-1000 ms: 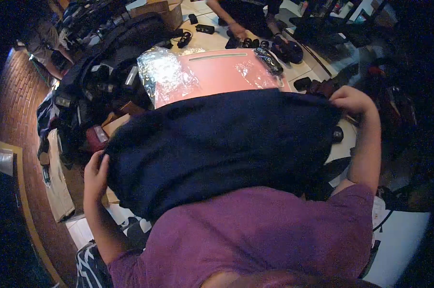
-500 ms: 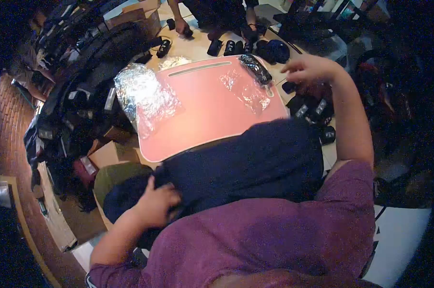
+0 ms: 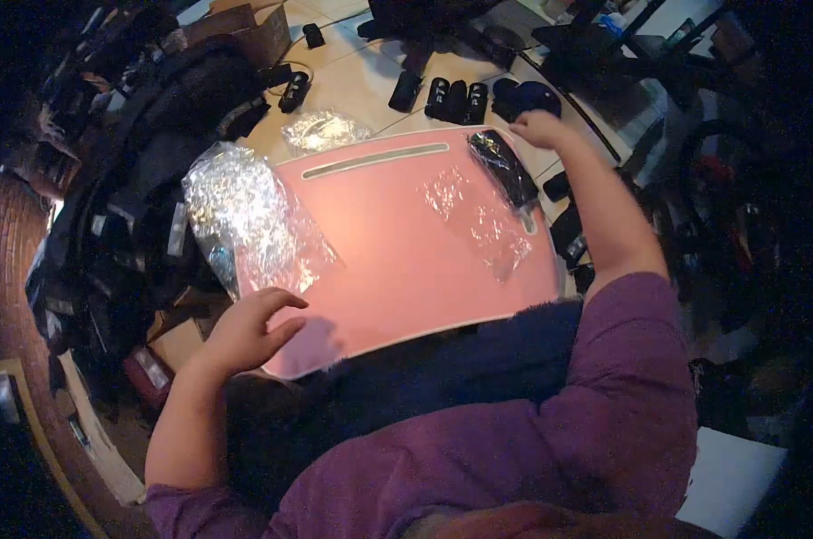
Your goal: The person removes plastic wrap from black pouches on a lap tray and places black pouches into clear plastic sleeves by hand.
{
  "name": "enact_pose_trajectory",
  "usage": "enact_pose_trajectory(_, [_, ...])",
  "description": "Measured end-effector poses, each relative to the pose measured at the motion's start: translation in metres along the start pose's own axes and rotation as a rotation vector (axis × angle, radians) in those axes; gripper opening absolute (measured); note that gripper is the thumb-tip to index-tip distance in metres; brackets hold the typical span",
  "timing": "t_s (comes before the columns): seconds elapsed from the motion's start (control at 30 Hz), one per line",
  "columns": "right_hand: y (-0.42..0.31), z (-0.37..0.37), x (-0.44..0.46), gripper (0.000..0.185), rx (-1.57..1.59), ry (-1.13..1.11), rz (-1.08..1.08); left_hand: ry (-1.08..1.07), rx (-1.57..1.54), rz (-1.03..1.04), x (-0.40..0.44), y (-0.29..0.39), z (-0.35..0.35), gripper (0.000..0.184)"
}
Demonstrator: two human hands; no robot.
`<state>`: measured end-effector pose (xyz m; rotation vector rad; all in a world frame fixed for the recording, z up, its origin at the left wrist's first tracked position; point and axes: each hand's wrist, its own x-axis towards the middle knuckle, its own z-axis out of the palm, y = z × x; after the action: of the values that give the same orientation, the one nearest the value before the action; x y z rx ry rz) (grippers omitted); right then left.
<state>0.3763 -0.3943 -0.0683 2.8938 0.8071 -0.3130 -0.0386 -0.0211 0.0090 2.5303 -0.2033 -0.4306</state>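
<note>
Over the near left corner of the pink board point(image 3: 379, 242) is my left hand point(image 3: 258, 331), its fingers apart and nothing between them. My right hand point(image 3: 539, 130) is stretched out past the board's far right corner, near a dark rounded bundle point(image 3: 534, 101); its fingers are curled, and whatever they hold is too small to tell. A black item in clear wrapping point(image 3: 503, 169) lies on the board's right side. Crumpled clear plastic point(image 3: 253, 216) covers the left part, and a thinner clear bag point(image 3: 478, 220) lies at the right. Dark cloth point(image 3: 442, 368) is spread over my lap.
Several black rolled items point(image 3: 457, 101) stand on the tiled floor beyond the board. Dark packed goods point(image 3: 110, 225) are heaped at the left. A cardboard box point(image 3: 249, 34) is at the back left. More clear plastic point(image 3: 324, 132) lies behind the board.
Both hands have let go of the dark cloth, which now lies lower on my lap. My left hand has moved to the board, my right hand forward. The other person's hands have left the view.
</note>
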Motion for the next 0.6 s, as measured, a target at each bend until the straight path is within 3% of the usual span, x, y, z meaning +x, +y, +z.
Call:
enact_pose_trajectory(0.07, [0.013,0.047,-0.004,0.046,0.582,-0.049,0.412,0.048,-0.308,-0.278,0.005,-0.023,-0.005,0.032])
enact_pose_trajectory(0.1, [0.025,0.077,-0.011,0.046,0.720,-0.047,0.495,0.037,-0.309,-0.277,0.007,-0.039,-0.006,0.032])
enact_pose_trajectory(0.13, [0.043,0.107,-0.021,0.047,0.856,-0.041,0.582,0.056,-0.254,-0.413,0.008,-0.057,-0.007,0.030])
enact_pose_trajectory(0.17, [0.060,0.128,-0.033,0.046,0.685,-0.181,0.530,0.076,-0.196,-0.547,0.009,-0.075,-0.008,0.028])
enact_pose_trajectory(0.2, [0.084,0.153,-0.045,0.046,0.515,-0.314,0.474,0.068,-0.193,-0.538,0.008,-0.093,-0.008,0.028])
enact_pose_trajectory(0.27, [0.107,0.213,-0.092,0.037,0.252,-0.407,0.105,0.148,-0.188,-0.726,0.005,-0.119,-0.006,0.028])
enact_pose_trajectory(0.3, [0.109,0.245,-0.110,0.037,0.435,-0.683,0.327,0.142,-0.182,-0.719,0.011,-0.118,-0.004,0.028])
enact_pose_trajectory(0.37, [0.087,0.267,-0.159,0.039,0.424,-0.839,0.358,0.191,-0.176,-0.761,0.020,-0.114,0.003,0.040])
enact_pose_trajectory(0.4, [0.074,0.276,-0.170,0.039,0.441,-0.870,0.344,0.187,-0.175,-0.754,0.022,-0.117,0.010,0.040])
enact_pose_trajectory(0.47, [0.051,0.290,-0.188,0.039,0.464,-0.917,0.320,0.390,0.080,-0.479,0.023,-0.131,0.030,0.058])
enact_pose_trajectory(0.5, [0.040,0.295,-0.191,0.038,0.478,-0.923,0.306,0.286,0.018,-0.519,0.024,-0.139,0.033,0.076])
enact_pose_trajectory(0.6, [0.023,0.302,-0.193,0.038,0.506,-0.928,0.292,0.208,0.115,-0.544,0.024,-0.144,0.049,0.087])
